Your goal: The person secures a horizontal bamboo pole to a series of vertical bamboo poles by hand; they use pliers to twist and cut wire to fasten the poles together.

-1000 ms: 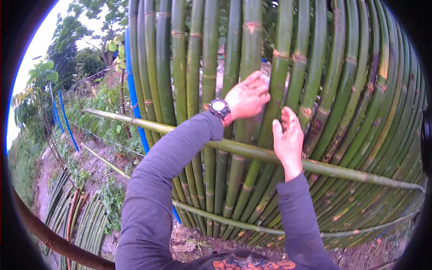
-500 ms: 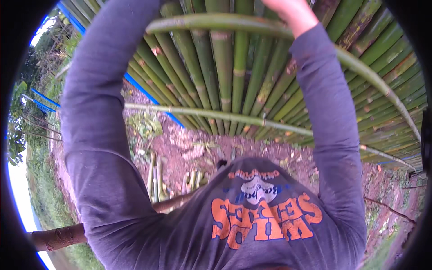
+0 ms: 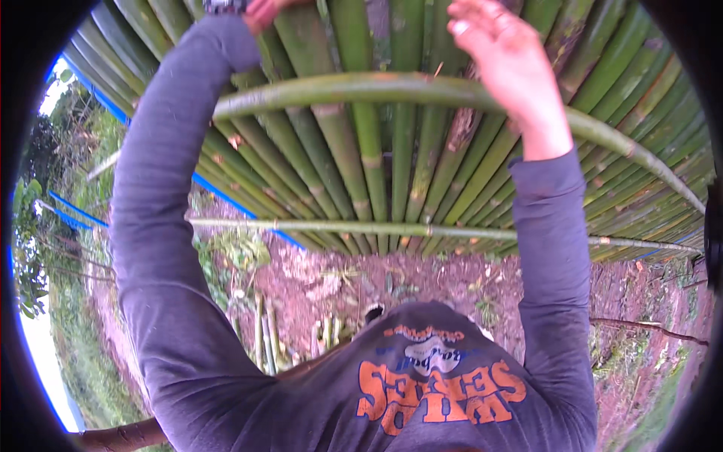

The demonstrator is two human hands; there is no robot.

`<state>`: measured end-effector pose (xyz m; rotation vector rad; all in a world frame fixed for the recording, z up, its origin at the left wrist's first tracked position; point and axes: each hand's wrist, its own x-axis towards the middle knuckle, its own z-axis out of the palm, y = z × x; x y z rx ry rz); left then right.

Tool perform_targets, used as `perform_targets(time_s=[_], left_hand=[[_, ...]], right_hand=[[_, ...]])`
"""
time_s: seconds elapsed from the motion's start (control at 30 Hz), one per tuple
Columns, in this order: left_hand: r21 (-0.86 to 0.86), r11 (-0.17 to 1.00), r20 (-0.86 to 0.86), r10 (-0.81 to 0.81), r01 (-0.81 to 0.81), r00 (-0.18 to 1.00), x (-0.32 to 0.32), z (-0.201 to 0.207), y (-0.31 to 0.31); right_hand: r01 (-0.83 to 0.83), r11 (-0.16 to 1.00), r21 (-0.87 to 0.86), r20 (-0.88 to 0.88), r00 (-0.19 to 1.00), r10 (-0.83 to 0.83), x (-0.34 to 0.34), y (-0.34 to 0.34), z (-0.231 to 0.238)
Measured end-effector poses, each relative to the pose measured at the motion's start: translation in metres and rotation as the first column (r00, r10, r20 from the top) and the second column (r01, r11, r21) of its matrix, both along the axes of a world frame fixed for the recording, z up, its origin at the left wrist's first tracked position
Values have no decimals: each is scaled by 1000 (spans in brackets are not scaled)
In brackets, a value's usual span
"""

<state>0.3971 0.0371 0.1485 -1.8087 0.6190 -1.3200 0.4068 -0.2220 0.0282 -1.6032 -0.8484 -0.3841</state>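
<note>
Grey sleeves raised; right hand near bamboo poles, grip half-open, empty; left hand cropped, grip unclear.

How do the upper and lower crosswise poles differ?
The upper pole looks thicker, the lower pole thinner. The upper pole bows strongly in this view; the lower pole appears nearly straight. The right hand overlaps the upper pole, the right sleeve the lower pole. Both lie across the upright poles.
</note>
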Motion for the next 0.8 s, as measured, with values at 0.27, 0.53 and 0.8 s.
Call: perform_targets(time_s=[0.27, 0.53, 0.8], left_hand=[[-79, 995, -9, -70, 69, 998, -22, 10, -9], [122, 974, 104, -205, 192, 973, -10, 24, -29], [57, 987, -47, -151, 153, 987, -8, -5, -35]], right_hand=[[301, 922, -241, 206, 945, -255, -15, 49, 11], [175, 980, -90, 222, 963, -152, 10, 51, -2], [-232, 972, -29, 199, 952, 233, 19, 26, -7]])
